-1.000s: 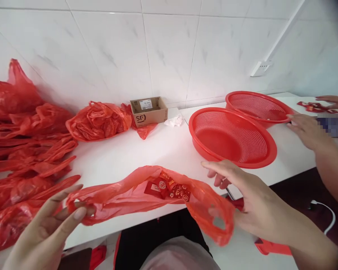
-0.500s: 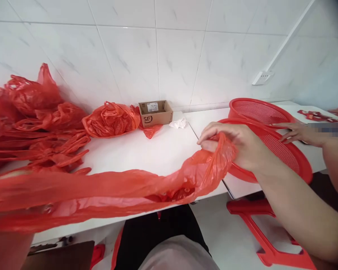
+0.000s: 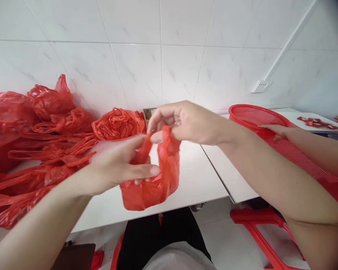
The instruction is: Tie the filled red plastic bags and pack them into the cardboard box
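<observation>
Near the table's front edge, a red plastic bag (image 3: 149,193) hangs gathered between my two hands. My right hand (image 3: 183,122) is closed on its upper part, thumb and fingers bent together and a handle loop over the thumb. Lower and to the left, my left hand (image 3: 124,163) grips the bag's other side, thumb lying across the front and fingers partly hidden in the film. Whatever the bag contains is hidden. A heap of red plastic bags (image 3: 47,123) lies left of my left hand.
A bundled red bag (image 3: 119,123) and a cardboard box (image 3: 148,112), partly hidden by my hand, stand against the tiled wall. At right, another person's hand (image 3: 276,131) touches red mesh baskets (image 3: 256,112). A red stool (image 3: 259,228) stands below the table.
The bag was stretched wide from left to right; now it is bunched between my hands. My right hand has moved left and my left hand has come in from the left.
</observation>
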Demonstrator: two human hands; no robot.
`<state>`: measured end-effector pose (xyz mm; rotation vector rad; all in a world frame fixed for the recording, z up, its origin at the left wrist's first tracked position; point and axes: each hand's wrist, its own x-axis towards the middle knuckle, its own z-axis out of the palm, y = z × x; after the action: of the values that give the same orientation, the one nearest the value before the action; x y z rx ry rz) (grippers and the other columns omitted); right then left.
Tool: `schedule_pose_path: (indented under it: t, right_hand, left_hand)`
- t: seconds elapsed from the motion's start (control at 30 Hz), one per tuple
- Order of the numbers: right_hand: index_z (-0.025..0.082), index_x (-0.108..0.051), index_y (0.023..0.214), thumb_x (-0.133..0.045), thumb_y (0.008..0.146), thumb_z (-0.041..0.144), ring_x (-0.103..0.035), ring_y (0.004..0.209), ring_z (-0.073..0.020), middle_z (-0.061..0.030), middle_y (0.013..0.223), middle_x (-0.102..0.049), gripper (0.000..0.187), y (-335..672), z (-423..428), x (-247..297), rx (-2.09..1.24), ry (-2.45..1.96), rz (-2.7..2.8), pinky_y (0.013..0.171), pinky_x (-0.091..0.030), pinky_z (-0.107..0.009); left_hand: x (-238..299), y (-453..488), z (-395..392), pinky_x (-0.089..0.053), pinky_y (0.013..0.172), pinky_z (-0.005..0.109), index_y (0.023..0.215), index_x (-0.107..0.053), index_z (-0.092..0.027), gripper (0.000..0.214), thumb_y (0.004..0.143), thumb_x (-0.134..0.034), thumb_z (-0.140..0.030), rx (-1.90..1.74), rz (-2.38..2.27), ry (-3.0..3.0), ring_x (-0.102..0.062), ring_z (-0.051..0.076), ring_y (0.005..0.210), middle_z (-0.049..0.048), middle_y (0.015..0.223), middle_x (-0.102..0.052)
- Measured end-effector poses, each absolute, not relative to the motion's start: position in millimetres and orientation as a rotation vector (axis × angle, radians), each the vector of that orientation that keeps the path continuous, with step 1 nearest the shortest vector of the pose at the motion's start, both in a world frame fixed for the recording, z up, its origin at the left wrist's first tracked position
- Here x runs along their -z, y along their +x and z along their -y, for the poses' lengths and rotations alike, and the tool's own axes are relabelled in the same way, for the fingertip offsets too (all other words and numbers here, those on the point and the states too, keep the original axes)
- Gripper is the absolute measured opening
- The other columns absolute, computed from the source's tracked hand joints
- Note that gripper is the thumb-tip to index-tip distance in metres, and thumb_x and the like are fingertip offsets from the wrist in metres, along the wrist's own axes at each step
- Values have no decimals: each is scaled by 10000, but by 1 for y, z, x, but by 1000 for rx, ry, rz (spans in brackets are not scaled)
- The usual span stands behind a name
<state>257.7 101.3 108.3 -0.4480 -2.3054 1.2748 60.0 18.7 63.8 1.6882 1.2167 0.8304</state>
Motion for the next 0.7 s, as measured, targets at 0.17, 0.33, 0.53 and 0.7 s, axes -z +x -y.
schedule_pose_path:
  t: [0.17, 0.33, 0.53, 0.7]
  right_hand:
    - [194, -609, 987, -636, 837, 114, -640, 908, -127, -8, 969, -660, 172, 228, -95, -97, -1173, -206, 2262, 802, -553, -287]
    - [199, -554, 1061, -593, 884, 173, -636, 928, -138, -34, 1019, -648, 183, 241, -114, -67, -1202, -359, 2229, 822, -550, -329]
    - [174, -520, 986, -577, 878, 126, -581, 702, -93, 27, 774, -579, 131, 256, -119, -56, -1267, -379, 2124, 701, -528, -280]
    - [189, -518, 976, -572, 881, 129, -571, 740, -96, 36, 769, -551, 125, 255, -103, -61, -1205, -335, 2125, 733, -512, -275]
  left_hand:
    - [-53, 78, -37, -351, 439, 208, 802, -611, -188, 312, 852, -611, -496, -698, -1173, 1523, -345, 68, 478, -55, 587, -393]
    - [-47, 62, -49, -288, 435, 213, 743, -610, -170, 399, 906, -531, -525, -888, -1068, 1311, -171, 44, 436, -77, 545, -263]
    - [-37, 50, -57, -373, 465, 219, 891, -639, -170, 337, 943, -487, -466, -974, -1074, 1270, -410, 97, 456, -31, 502, -456]
    - [-35, 45, -56, -425, 520, 215, 946, -644, -174, 297, 952, -492, -429, -979, -1072, 1343, -489, 94, 502, 6, 641, -639]
